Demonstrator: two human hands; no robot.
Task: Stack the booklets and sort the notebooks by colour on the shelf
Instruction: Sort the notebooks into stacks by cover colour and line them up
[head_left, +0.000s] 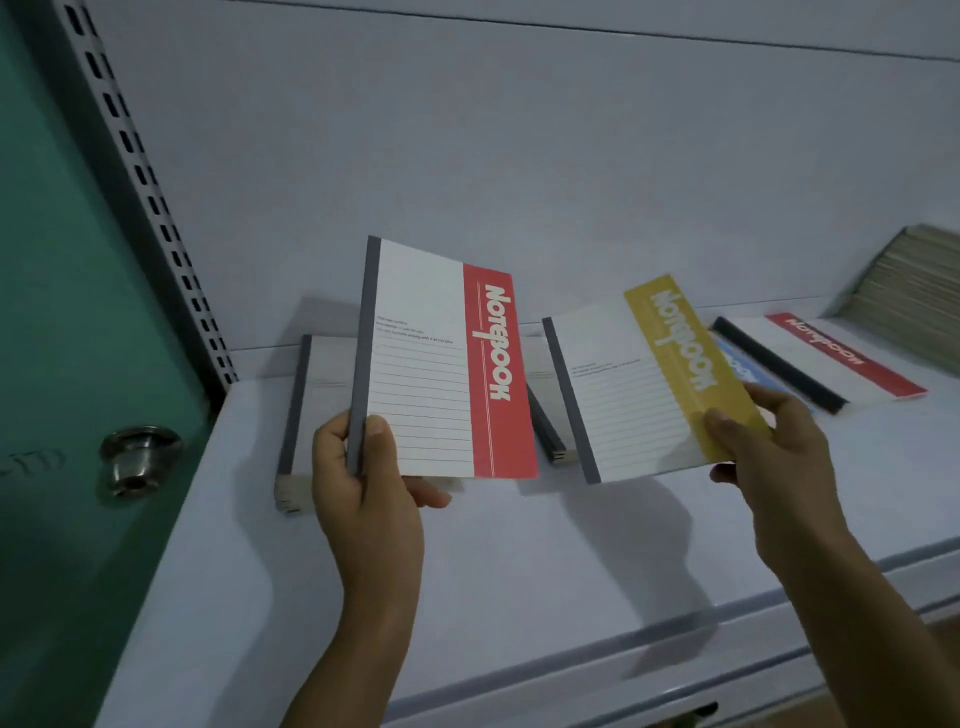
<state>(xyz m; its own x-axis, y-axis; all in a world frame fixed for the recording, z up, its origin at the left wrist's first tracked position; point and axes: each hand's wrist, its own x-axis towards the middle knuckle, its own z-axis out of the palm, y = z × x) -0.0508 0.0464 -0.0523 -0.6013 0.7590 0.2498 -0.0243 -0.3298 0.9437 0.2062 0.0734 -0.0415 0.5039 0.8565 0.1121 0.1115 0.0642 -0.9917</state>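
My left hand (366, 483) grips a red-striped notebook (441, 364) by its grey spine, holding it upright above the white shelf (519, 561). My right hand (769, 447) pinches the lower corner of a yellow-striped notebook (644, 384), tilted just over the shelf. Behind the red notebook lies a stack of notebooks (298, 415) with grey spines. A second stack (548, 431) shows between the two held notebooks. To the right, another red-striped notebook (821, 358) lies flat, and a blue-striped notebook (743, 369) peeks out from under the yellow one.
A leaning pile of booklets (914, 296) stands at the far right against the back wall. A green door with a metal knob (137, 457) is at the left, beside a slotted shelf upright (150, 208). The shelf's front edge (675, 639) runs below my arms.
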